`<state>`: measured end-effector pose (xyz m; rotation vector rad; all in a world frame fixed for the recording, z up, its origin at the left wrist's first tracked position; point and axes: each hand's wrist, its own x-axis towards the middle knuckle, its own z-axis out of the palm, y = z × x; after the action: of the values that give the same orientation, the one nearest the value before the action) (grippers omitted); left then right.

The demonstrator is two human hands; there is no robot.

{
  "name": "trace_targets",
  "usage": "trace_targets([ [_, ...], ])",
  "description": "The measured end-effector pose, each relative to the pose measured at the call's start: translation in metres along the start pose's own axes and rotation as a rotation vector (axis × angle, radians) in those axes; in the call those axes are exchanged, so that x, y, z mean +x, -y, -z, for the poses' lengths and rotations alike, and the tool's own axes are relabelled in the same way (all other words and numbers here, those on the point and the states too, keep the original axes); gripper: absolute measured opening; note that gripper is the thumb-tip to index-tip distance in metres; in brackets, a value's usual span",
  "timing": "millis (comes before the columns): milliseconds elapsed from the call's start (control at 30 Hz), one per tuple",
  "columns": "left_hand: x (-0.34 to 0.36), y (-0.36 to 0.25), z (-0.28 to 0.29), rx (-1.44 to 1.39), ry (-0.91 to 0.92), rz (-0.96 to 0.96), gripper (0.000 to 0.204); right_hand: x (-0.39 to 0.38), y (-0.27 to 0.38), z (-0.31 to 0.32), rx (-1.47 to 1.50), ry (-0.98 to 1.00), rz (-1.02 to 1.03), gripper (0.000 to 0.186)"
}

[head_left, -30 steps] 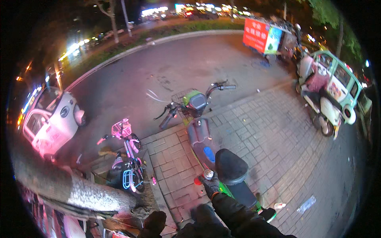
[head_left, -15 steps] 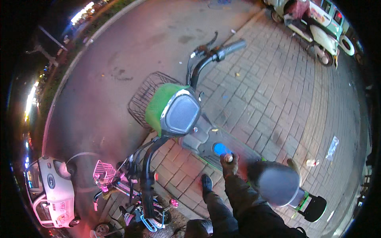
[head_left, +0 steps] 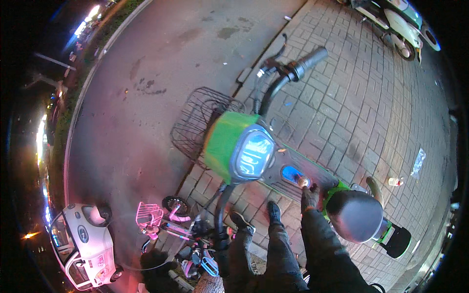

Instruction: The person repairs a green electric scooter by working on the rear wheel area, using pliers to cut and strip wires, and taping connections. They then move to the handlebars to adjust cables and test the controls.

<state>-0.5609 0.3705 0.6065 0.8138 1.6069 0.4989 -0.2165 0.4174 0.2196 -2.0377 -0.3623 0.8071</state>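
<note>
My right hand (head_left: 309, 195) reaches down over the footboard (head_left: 312, 168) of a green electric scooter (head_left: 225, 144). Its fingers are closed round a blue bottle-like thing (head_left: 292, 173) with a pale round end. Whether that thing touches the footboard I cannot tell. Just right of the hand is the scooter's dark seat (head_left: 354, 215). The scooter's display (head_left: 255, 152) shows bright white marks, and a wire basket (head_left: 202, 122) hangs in front. My left hand is not in view.
Both my shoes stand on brick paving (head_left: 337, 112) beside the scooter. A small pink bike (head_left: 171, 225) is at lower left, with a white car (head_left: 88, 244) beyond. A white scooter (head_left: 405, 31) is parked at far right. A small bottle (head_left: 394, 181) and clear plastic (head_left: 418, 163) lie on the paving.
The view has shifted, so the scooter and bike sit further right in it. My right hand still holds the blue thing over the footboard. White marks now show on the display.
</note>
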Motion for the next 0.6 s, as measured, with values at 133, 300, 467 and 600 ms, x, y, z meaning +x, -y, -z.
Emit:
trace_targets([
  [133, -0.021, -0.051, 0.025, -0.172, 0.055, -0.133, 0.034, -0.099, 0.158, 0.049, 0.366, 0.325, 0.057, 0.026],
  [300, -0.011, -0.064, 0.051, -0.467, 0.274, -0.256, 0.036, -0.203, 0.329, 0.038, -0.146, 0.913, 1.168, 0.035],
  [467, 0.021, -0.061, 0.087, -0.948, 0.382, -0.050, 0.040, -0.232, 0.409, -0.040, -0.696, 1.493, 1.498, 0.047],
  [600, 0.038, -0.092, 0.111, -0.296, 0.152, -0.178, 0.041, -0.221, 0.429, -0.053, -0.686, 1.503, 1.780, 0.039],
])
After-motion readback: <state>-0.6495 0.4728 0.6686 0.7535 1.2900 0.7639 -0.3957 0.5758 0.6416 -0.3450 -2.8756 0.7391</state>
